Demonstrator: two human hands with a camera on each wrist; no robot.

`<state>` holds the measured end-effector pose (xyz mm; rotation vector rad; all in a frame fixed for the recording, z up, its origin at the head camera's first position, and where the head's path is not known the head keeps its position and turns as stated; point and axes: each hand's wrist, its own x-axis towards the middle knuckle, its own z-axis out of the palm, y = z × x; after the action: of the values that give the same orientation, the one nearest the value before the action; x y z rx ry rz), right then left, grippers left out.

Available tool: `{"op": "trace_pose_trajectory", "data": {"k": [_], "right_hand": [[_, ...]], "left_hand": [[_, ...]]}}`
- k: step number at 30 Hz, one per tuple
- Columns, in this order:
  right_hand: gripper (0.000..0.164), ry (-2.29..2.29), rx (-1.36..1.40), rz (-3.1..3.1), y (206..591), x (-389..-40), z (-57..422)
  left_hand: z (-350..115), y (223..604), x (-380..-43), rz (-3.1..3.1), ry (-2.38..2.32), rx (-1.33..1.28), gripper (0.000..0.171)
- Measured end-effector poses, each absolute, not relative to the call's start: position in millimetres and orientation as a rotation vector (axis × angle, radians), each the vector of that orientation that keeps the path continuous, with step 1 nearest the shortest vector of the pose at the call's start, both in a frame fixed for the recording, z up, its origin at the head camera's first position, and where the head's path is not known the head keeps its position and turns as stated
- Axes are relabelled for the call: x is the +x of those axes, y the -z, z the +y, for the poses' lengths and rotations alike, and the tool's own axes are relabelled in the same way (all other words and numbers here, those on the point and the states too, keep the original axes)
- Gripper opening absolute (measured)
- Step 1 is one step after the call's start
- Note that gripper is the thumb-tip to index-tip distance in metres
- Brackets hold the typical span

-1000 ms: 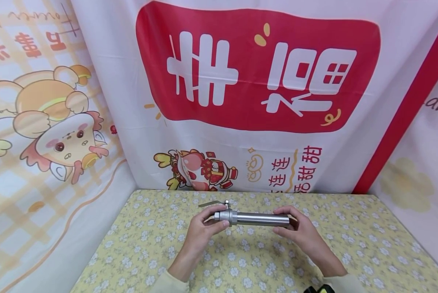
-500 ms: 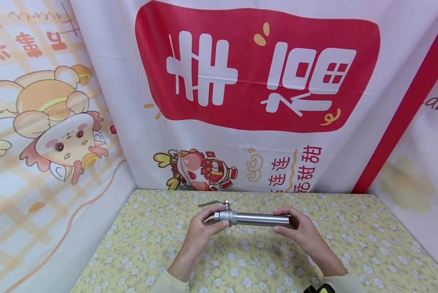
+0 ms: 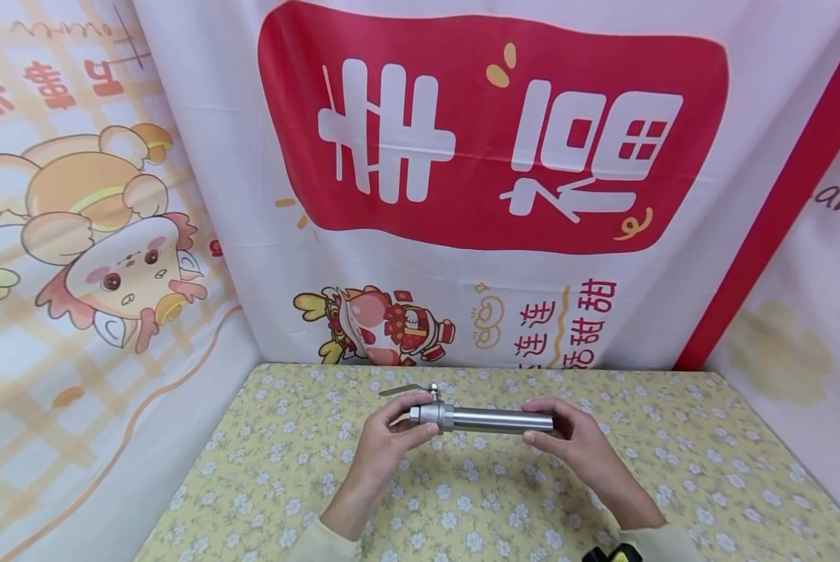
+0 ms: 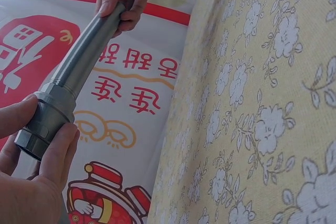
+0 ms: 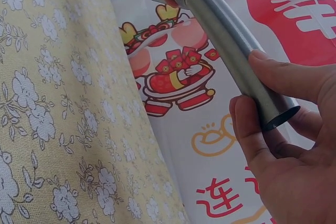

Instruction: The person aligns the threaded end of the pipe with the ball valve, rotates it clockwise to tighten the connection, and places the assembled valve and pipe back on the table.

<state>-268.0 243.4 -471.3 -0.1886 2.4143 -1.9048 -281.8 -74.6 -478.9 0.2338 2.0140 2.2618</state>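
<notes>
A metal ball valve (image 3: 430, 416) with a flat lever handle (image 3: 406, 389) is joined to a straight steel pipe (image 3: 500, 420). Both are held level above the table. My left hand (image 3: 385, 442) grips the valve body at its hex end, thumb on the near side, fingers on the far side. The pipe's free end lies in my right hand (image 3: 571, 437), between thumb and fingers. The right wrist view shows that the pipe's end (image 5: 281, 118) is an open, hollow mouth. Up close in the left wrist view, the valve's end (image 4: 31, 142) sits between thumb and fingers.
A yellow flowered cloth (image 3: 462, 507) covers the table. Behind it hangs a white curtain with a red printed panel (image 3: 490, 218). Another printed curtain (image 3: 111, 375) closes the left side, and a pale one (image 3: 799, 390) the right. A black and yellow device (image 3: 613, 554) sits at the right wrist.
Both hands keep their grip on the valve and pipe. My right hand and the pipe's end have shifted very slightly left; otherwise the scene stays the same.
</notes>
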Motion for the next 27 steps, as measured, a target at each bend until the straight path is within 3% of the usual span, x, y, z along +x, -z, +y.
{"op": "trace_pose_trajectory", "data": {"k": [27], "right_hand": [[0.05, 1.851, -0.155, 2.455, 470.7, -267.7, 244.4]], "left_hand": [[-74.2, 480.4, -281.8, 2.028, -2.274, 0.261, 0.047]]}}
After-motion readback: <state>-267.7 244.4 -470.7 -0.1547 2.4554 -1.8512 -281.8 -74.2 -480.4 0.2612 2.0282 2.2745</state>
